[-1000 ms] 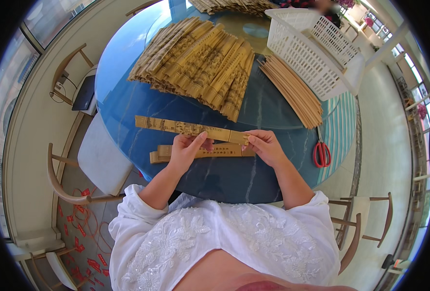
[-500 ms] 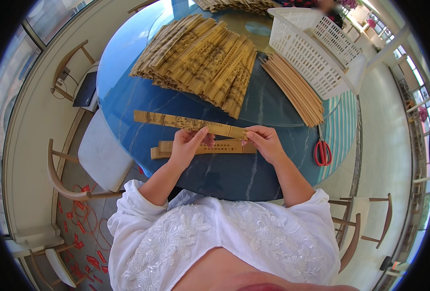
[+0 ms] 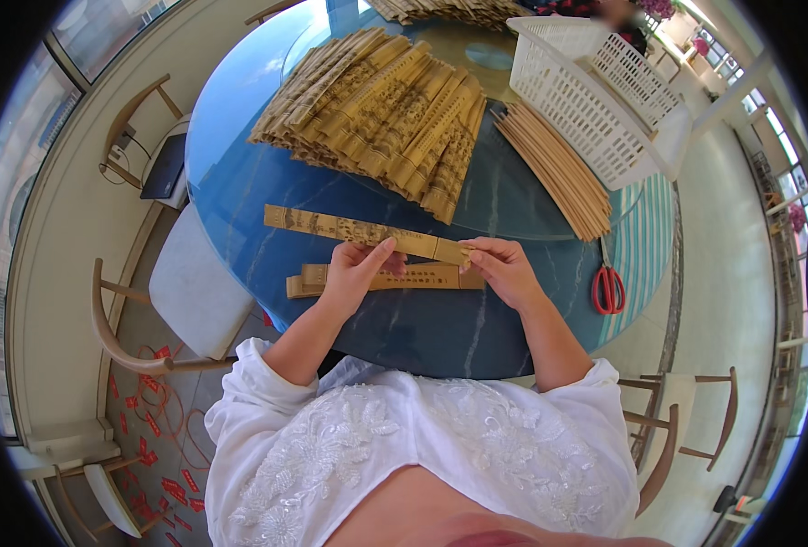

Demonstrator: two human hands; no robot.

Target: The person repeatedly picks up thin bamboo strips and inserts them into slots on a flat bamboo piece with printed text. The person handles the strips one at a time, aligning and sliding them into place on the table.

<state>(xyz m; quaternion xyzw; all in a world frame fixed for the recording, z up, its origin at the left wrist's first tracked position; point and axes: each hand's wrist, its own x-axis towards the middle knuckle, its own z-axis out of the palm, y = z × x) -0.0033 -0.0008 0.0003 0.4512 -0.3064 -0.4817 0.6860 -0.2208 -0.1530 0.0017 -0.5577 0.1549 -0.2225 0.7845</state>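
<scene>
Between both hands I hold a long, narrow gold paper strip (image 3: 322,223) printed with dark pictures, slanting slightly down to the right over the table. My left hand (image 3: 356,272) pinches it near the middle, thumb on top. At its right end, my right hand (image 3: 504,266) is closed on the tip between thumb and fingers. Just beneath lie more gold strips (image 3: 436,276) with dark print, partly covered by my left hand. Farther back is a large fanned pile of similar printed gold strips (image 3: 376,114).
A bundle of thin wooden sticks (image 3: 554,169) lies right of the pile, beside a white plastic basket (image 3: 568,100). Red-handled scissors (image 3: 608,290) rest near the right edge of the round blue table (image 3: 404,337). Another pile of strips (image 3: 449,9) is at the far edge.
The held strip has shifted a little to the right, its left end most visibly. Both hands keep their grip on it. The view has moved very slightly.
</scene>
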